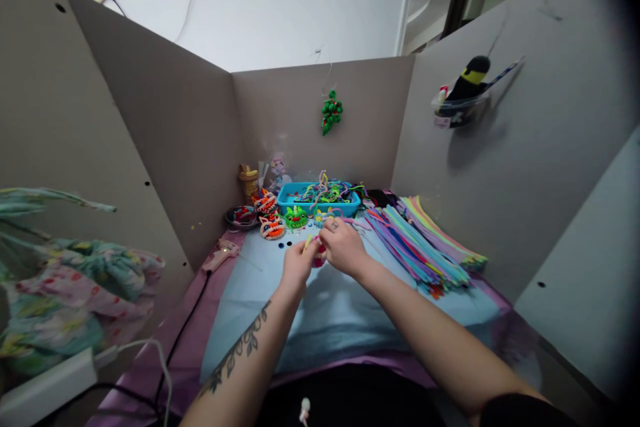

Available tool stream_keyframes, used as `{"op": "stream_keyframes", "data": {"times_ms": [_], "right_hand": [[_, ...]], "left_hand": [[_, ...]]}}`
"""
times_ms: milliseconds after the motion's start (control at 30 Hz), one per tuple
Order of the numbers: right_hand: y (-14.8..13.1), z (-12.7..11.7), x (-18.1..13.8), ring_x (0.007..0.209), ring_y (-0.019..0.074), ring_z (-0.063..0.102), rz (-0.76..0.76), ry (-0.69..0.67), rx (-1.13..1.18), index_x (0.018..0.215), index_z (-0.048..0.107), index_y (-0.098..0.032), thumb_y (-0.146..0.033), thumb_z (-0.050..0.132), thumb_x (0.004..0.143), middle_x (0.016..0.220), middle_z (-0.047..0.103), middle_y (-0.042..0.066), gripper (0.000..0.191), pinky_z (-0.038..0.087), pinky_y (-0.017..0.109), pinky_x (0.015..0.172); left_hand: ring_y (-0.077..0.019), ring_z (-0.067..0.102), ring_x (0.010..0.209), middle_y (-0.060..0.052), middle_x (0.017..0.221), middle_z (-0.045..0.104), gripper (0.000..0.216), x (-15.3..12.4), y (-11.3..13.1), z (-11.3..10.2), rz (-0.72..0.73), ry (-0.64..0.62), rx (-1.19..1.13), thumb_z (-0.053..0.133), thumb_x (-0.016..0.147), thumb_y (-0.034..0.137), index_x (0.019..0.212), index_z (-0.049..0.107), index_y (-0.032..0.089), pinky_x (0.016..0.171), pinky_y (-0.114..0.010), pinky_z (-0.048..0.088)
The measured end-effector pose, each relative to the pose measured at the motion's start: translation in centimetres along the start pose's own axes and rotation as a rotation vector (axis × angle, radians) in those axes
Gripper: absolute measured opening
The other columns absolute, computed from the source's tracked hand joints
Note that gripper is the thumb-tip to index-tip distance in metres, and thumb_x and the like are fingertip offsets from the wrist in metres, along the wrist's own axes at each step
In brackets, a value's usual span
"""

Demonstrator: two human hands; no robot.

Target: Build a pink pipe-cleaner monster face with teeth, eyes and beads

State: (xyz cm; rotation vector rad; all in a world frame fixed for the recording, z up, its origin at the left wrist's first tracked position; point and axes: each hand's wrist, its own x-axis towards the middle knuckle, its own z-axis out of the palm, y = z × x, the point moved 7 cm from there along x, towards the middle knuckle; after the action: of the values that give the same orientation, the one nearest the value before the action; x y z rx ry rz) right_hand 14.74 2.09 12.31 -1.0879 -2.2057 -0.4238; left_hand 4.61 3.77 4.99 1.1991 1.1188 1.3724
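Above the light blue cloth (250,320), my left hand (299,261) and my right hand (343,245) meet over a small pink and red pipe cleaner piece (319,256). My left fingers are closed on it from the left, with a bit of yellow showing at their tips. The right fingers pinch at its upper right side and hide part of it. A pink pipe cleaner strand (356,221) trails to the right behind my right hand. Just beyond my hands lie a green pipe cleaner figure (296,217) and an orange and white one (273,227).
A blue tray (285,203) of tangled pipe cleaner scraps stands at the back. Bundles of coloured pipe cleaners (415,240) lie on the right. On the left are a pink glue gun (223,253), its black cord and a dark bowl (233,219). Grey panels (290,107) enclose the table.
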Motion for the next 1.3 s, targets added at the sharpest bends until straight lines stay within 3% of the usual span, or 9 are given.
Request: {"op": "stream_keyframes", "data": {"times_ms": [267,467,600,833,1033,1133,1300], "right_hand": [[0.9,-0.5,-0.5,0.083,0.0228,0.05,0.322,0.193,0.114,0.073,0.059,-0.02,-0.011,0.051,0.077,0.087,0.059,0.009,0.013,0.038,0.031,0.067],[3.0,1.5,-1.8,0.07,0.0174,0.049,0.637,0.29,0.652,0.062,0.057,-0.02,-0.019,0.054,0.07,0.074,0.054,0.003,0.009,0.039,0.028,0.067],[3.3,3.7,-2.5,0.059,0.0143,0.046,0.818,0.287,1.046,0.06,0.058,-0.018,-0.027,0.06,0.065,0.059,0.053,0.0,0.011,0.038,0.026,0.058],[2.6,4.2,-2.8,0.046,0.0097,0.042,0.87,0.217,1.27,0.057,0.06,-0.016,-0.032,0.064,0.061,0.047,0.05,-0.003,0.017,0.034,0.022,0.045],[2.7,4.2,-3.1,0.051,0.0112,0.048,0.866,0.256,1.302,0.06,0.062,-0.015,-0.032,0.065,0.061,0.052,0.055,-0.002,0.017,0.04,0.025,0.054],[2.9,3.7,-3.4,0.059,0.013,0.051,0.812,0.291,1.236,0.064,0.064,-0.015,-0.032,0.067,0.062,0.061,0.059,0.0,0.017,0.041,0.026,0.061],[3.3,2.7,-3.4,0.062,0.0142,0.049,0.661,0.243,0.997,0.069,0.066,-0.016,-0.03,0.067,0.066,0.068,0.061,0.002,0.015,0.039,0.026,0.059]], "left_hand": [[-0.0193,0.058,0.086,-0.007,0.091,0.065,0.027,-2.0,2.0,0.8,0.294,0.184,0.094,0.054,0.081,0.037,0.096,0.061,0.015,0.078,-0.028,0.044],[-0.017,0.057,0.083,-0.004,0.088,0.062,0.018,-2.7,2.3,1.0,0.392,0.171,0.145,0.053,0.083,0.033,0.093,0.057,0.018,0.077,-0.025,0.043],[-0.0168,0.057,0.085,-0.003,0.088,0.062,0.02,-2.7,2.5,0.6,0.424,0.156,0.16,0.054,0.082,0.034,0.094,0.057,0.019,0.079,-0.025,0.043],[-0.0174,0.057,0.087,-0.004,0.092,0.063,0.02,-2.8,3.4,0.4,0.465,0.109,0.196,0.055,0.082,0.032,0.096,0.059,0.018,0.08,-0.025,0.042],[-0.0172,0.057,0.086,-0.004,0.091,0.063,0.022,-2.7,3.4,0.3,0.452,0.086,0.206,0.054,0.083,0.034,0.097,0.059,0.018,0.079,-0.026,0.042],[-0.0161,0.056,0.083,-0.002,0.087,0.062,0.021,-2.6,3.2,0.0,0.434,0.081,0.193,0.055,0.083,0.035,0.096,0.059,0.018,0.077,-0.025,0.042],[-0.0158,0.056,0.08,-0.001,0.084,0.063,0.021,-2.5,3.0,-0.3,0.395,0.05,0.166,0.059,0.08,0.035,0.092,0.062,0.017,0.075,-0.024,0.041]]}}
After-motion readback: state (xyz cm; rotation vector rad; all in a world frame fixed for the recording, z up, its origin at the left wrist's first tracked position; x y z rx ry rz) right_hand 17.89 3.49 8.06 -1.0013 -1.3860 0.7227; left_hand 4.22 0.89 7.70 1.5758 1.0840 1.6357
